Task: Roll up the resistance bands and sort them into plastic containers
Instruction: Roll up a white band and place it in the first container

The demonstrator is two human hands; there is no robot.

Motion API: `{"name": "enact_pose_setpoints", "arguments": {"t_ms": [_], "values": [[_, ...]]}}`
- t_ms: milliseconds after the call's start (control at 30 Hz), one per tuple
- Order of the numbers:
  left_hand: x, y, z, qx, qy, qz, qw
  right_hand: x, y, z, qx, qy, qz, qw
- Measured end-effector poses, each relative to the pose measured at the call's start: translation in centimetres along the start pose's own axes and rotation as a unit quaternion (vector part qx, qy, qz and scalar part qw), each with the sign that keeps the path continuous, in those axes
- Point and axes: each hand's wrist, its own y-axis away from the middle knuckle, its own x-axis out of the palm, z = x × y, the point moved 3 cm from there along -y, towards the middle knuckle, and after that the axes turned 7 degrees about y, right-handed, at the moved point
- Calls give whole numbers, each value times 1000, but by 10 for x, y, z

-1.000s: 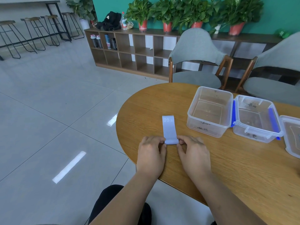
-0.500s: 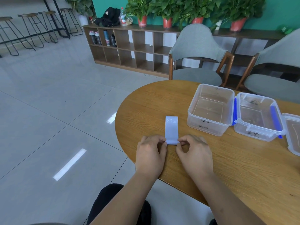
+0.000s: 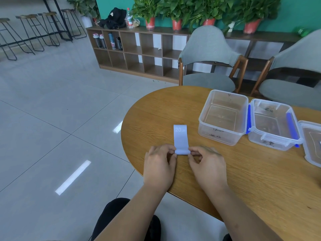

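Both hands work at the near end of a pale lilac resistance band (image 3: 180, 139) that lies flat on the round wooden table (image 3: 243, 180). The left hand (image 3: 159, 164) pinches the left end of the small roll formed at the band's near edge, its fingers curled in around it; the right hand (image 3: 207, 165) pinches the right end in the same way, thumb and forefinger closed on the roll. The unrolled part of the band stretches away from the hands, and its far end carries the print "20 LB" (white on lilac, readable).

To the right of the band, near but apart from it, stands a clear plastic container (image 3: 224, 117) with no lid and handwriting on its front wall. Just beside it on the right sits a second clear container (image 3: 273, 124) with blue clips, and a third clear container (image 3: 312, 143) is cut off by the picture's right edge. Two grey chairs (image 3: 210, 54) stand behind the table.
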Motion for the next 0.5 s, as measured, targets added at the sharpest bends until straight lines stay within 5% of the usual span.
{"name": "enact_pose_setpoints", "arguments": {"t_ms": [500], "values": [[0,0,1,3,0,0,1000,4,0,2,-23,57,-11,998]]}}
